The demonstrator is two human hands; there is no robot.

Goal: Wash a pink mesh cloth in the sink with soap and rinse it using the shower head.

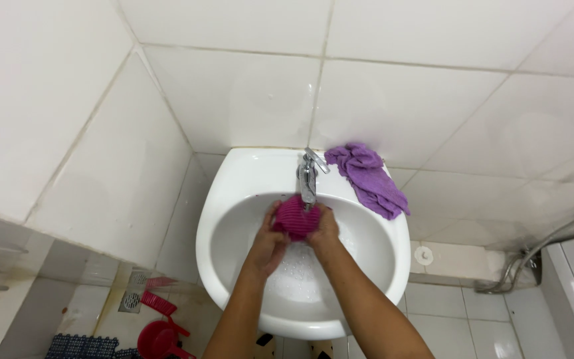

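Magenta knitted cloth [295, 217] is sitting bunched between both hands, left hand [268, 247] and right hand [323, 231] fingers clasping it under the chrome tap [308, 178].

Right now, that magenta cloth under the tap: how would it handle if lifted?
Probably floppy: the magenta cloth bunches between left hand and right hand. Likely wet and heavy for its size, sitting under the faucet. May drip.

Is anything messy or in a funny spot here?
Only a little. A purple cloth lies crumpled on the sink rim, one end hanging over the edge. Both hands, left and right, hold a pink cloth under the tap. Nothing looks broken.
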